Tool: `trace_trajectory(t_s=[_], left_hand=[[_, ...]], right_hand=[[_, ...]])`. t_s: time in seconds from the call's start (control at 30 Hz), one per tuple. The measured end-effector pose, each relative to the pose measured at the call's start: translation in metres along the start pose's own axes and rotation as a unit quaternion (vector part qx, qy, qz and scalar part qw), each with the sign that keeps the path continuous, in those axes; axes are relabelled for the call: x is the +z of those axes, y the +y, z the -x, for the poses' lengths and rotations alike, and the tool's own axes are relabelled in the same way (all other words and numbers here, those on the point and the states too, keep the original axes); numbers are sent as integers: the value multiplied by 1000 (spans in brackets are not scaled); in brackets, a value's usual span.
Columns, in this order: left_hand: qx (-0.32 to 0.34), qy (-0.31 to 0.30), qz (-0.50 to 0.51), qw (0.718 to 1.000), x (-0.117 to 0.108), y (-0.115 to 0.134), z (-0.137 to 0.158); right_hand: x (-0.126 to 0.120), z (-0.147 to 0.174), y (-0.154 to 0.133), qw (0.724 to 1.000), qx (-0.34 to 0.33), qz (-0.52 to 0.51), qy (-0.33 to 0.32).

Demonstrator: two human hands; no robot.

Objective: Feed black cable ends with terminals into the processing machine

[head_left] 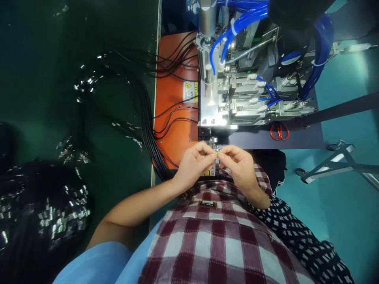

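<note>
My left hand (194,163) and my right hand (241,165) meet in front of my apron, fingertips nearly touching. Each is closed in a pinch of thumb and forefinger. Between the tips shows a thin yellowish-green wire (218,153), mostly hidden by the fingers; what it joins to I cannot make out. Just beyond the fingertips sits the small metal front part of a machine (211,118). Several thin black cables (174,128) run across the orange plate (174,154) left of my hands, toward the machine.
A thick bundle of black cables (146,118) hangs over the table's edge onto the dark green surface (118,23). More cables with shiny metal ends (63,213) lie at lower left. Red-handled scissors (280,132) rest right of the machine. Blue air hoses (248,17) run above it.
</note>
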State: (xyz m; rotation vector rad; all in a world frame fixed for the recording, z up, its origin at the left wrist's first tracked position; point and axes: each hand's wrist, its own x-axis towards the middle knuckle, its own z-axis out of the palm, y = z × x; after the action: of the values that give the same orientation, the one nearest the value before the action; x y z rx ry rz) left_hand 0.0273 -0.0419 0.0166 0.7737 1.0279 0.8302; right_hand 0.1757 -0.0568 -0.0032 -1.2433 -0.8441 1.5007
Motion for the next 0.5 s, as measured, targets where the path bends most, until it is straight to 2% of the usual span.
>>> trace_trajectory(t_s=[0.5], left_hand=[[7,4,15,1000,1,-2,1]], right_hand=[[2,-1,4,1000,-8,-10,9]])
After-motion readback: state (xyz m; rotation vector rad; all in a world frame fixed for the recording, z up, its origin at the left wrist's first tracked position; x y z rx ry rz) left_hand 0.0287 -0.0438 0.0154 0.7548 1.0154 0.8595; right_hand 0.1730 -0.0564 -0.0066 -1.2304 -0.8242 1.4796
